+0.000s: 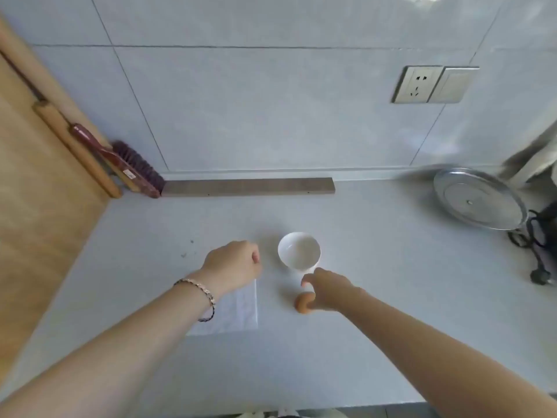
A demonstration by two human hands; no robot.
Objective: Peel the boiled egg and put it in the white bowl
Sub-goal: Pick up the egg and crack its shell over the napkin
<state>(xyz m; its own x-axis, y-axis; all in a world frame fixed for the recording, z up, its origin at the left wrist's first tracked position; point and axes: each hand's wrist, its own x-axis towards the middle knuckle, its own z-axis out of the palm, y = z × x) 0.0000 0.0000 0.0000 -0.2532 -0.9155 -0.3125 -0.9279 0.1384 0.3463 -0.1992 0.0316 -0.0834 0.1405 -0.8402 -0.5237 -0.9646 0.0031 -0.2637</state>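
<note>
Right hand (327, 292) closing loosely over brown unpeeled egg (302, 302) on near counter (391, 297), just near of white bowl (299, 250); left hand (233, 263) curled empty, farther left on plastic sheet (238, 312).

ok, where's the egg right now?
In the head view the egg lies on the counter right of centre, under the right hand's fingers, just in front of the white bowl and right of the clear bag.
</note>
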